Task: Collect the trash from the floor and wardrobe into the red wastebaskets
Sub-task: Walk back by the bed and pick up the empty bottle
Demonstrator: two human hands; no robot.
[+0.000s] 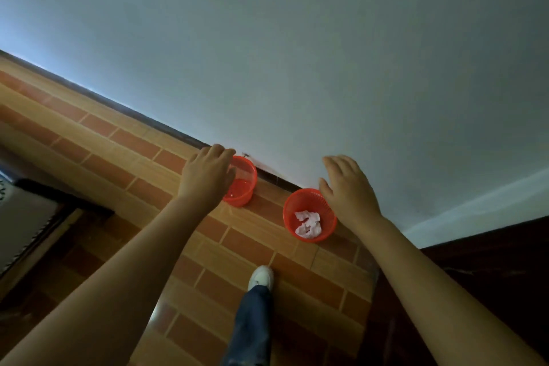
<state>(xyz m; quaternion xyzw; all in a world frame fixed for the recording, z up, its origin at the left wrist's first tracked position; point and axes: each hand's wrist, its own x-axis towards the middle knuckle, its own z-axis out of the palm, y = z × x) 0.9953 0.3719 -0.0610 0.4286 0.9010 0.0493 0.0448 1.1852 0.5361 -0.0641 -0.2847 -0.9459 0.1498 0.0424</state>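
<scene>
Two red baskets are seen on the floor point(124, 157) along the wall's foot. Left hand point(205, 175), fingers loosely spread, empty, overlaps the left basket point(242, 187); right hand point(349, 187), likewise open, overlaps the right basket point(309, 215), which holds crumpled paper point(309, 224).

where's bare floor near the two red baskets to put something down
Bare tile lies between the left wastebasket and the right wastebasket, and in the wide strip from both baskets back to the white shoe. It is crowded along the wall, where both baskets sit close and the left hand and right hand hover above them.
</scene>
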